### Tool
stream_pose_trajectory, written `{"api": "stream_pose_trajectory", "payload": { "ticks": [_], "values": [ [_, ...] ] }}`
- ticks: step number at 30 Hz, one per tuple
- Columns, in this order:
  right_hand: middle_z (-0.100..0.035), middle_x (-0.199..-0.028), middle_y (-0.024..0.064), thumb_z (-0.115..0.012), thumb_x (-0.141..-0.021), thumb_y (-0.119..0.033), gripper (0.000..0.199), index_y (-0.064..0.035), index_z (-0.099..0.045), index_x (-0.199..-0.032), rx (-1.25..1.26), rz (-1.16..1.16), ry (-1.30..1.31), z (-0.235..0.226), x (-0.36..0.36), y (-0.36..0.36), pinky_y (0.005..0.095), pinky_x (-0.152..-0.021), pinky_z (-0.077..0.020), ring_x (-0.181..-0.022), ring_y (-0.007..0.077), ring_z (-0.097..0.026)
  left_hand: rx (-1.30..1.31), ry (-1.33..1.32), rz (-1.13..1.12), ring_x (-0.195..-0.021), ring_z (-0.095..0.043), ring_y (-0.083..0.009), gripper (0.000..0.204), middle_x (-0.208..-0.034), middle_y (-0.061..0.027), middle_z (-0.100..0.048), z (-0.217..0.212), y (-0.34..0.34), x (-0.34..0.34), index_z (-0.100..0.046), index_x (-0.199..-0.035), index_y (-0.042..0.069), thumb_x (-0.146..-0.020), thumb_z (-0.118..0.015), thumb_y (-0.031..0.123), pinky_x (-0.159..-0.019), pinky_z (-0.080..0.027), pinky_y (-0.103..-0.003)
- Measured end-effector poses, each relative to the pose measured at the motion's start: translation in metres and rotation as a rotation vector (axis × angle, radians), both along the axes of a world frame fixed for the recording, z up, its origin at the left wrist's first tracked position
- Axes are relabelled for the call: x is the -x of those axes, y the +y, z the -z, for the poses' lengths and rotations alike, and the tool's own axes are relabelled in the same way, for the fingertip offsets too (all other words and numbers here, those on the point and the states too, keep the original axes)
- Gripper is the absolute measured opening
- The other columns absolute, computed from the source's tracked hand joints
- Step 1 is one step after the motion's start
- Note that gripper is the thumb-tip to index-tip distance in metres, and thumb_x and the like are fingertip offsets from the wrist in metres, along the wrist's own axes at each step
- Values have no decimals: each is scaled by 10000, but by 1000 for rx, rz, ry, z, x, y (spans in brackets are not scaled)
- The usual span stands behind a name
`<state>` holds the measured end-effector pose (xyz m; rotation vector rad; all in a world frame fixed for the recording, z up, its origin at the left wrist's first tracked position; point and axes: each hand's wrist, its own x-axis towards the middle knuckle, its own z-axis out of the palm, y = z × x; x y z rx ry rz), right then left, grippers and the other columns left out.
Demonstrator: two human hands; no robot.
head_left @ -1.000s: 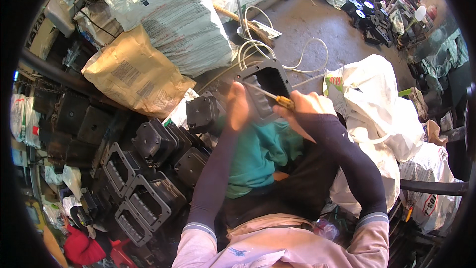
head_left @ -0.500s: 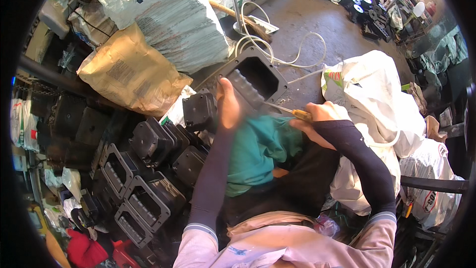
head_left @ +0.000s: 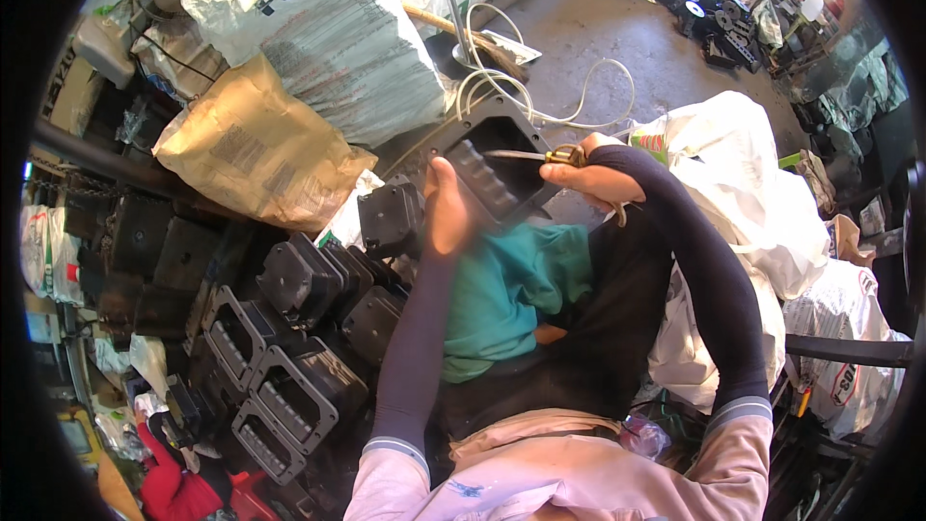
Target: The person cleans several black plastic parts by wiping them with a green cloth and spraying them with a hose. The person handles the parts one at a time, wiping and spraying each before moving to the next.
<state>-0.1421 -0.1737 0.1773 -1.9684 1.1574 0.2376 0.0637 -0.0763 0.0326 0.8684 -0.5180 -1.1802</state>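
My left hand (head_left: 446, 207) grips the left side of a black plastic housing (head_left: 490, 179), its thumb pointing up along the rim. The housing is a deep box with a flanged rim and a ribbed inner wall, tilted with its open mouth toward me. In my right hand (head_left: 600, 181) is a yellow-handled tool (head_left: 562, 155) with a thin metal blade; I cannot tell whether it is a knife or a scraper. The blade points left across the housing's opening, near the ribbed wall. A green cloth (head_left: 511, 294) covers my lap below the housing.
Several similar black housings (head_left: 294, 396) are stacked at my left. A brown paper sack (head_left: 265, 150) and a large white sack (head_left: 318, 48) lie beyond them. White sacks (head_left: 723, 183) stand at my right. A pale hose (head_left: 603, 68) loops over the floor ahead. Someone in red (head_left: 178, 482) is at lower left.
My right hand has moved up with the yellow-handled tool, whose blade now lies higher across the housing's opening. My left hand keeps its hold. More of the person in red shows at lower left.
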Motion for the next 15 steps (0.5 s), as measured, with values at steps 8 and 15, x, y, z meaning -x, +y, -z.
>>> {"api": "stream_pose_trajectory", "payload": {
  "ticks": [8,15],
  "values": [
    [-685,-750,184,-641,-857,-601,610,9,-662,-845,391,-130,338,0,33,27,404,-693,-549,-717,298,-700,42,-479,-174,-1164,-523,-196,614,-1265,-125,-573,-3,-1,10,-430,-1408,39,-1026,-454,518,-1018,-406,-338],
    [-669,-771,243,-637,-890,-507,506,-1,-623,-892,566,66,218,26,38,56,480,-715,-535,-776,413,-679,-232,-781,-251,-1122,-586,-282,695,-1241,-166,-599,-17,-12,7,-488,-1354,-8,-1021,-372,590,-980,-446,-374]
  ]
}}
